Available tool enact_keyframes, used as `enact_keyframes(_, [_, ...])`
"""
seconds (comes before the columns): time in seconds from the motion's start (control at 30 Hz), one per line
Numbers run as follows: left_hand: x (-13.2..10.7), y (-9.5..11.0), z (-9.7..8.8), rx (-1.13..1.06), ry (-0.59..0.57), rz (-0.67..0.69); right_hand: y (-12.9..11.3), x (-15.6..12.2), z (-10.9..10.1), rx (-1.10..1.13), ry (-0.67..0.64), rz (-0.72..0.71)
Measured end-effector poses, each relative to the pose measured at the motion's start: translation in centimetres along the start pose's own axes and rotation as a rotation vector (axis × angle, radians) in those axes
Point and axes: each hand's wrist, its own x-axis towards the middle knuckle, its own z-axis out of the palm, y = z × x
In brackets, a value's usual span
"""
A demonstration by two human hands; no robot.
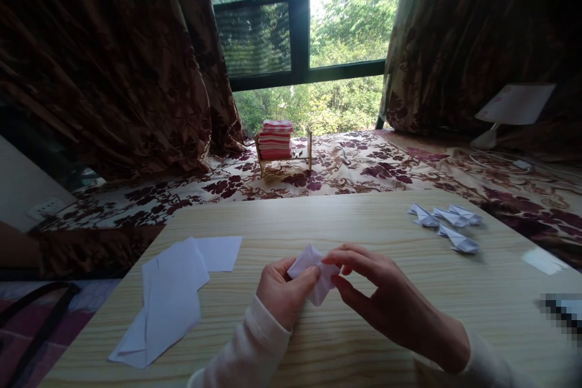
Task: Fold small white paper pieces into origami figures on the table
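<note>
Showing white sleeves (pixel 259 339) lowest in view, above a pale wood-grain tabletop (pixel 336 218). Pinching a folded white paper piece (pixel 321 291) with the left hand (pixel 280 294), laying the thumb across its face and hiding the other fingers behind it. Curving the right hand (pixel 395 297) in from the opposite side, holding thumb and forefinger apart at the paper's right edge; not being able to tell whether gripping or merely touching. Finding the paper between both hands: directly under the left thumb and just left of the right fingertips, so sitting nearer the left hand. Making out angular corners but no clear long axis, with part of the outline covered.

Seeing overlapping loose white sheets (pixel 175 297) on the left, well apart from the left hand. Passing over a pixelated object (pixel 566 309) at the right edge, too blurred to name. Spotting, farther off, pointed folded-paper figures (pixel 459 241) lying close together beyond the right hand.

Looking past the table onto a floral-patterned cover (pixel 382 173), and meeting a small gold-coloured rack (pixel 310 154) bearing a stack of folded pink-and-white cloths (pixel 276 140) toward its left end; leaving unnamed a small dark item (pixel 297 154) beside the stack. Noticing a white-shaded table lamp (pixel 518 104) at far right. Taking in patterned curtains (pixel 113 60) flanking a dark-framed window (pixel 299 24), and facing green trees (pixel 354 36) outdoors.
</note>
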Motion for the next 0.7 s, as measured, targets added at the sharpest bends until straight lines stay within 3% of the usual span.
enact_keyframes(0.23, [0.23, -0.06, -0.21, -0.023, -0.062, -0.007, 0.4, -0.1, 0.44, -0.009, 0.007, -0.034])
enact_keyframes(0.43, [0.08, 0.0, -0.09, -0.043, -0.042, 0.011, 0.59, -0.11, 0.33, -0.037, -0.033, -0.073])
enact_keyframes(0.7, [-0.1, -0.2, 0.01, 0.091, -0.049, 0.023, 0.41, -0.14, 0.04, -0.071, -0.062, -0.037])
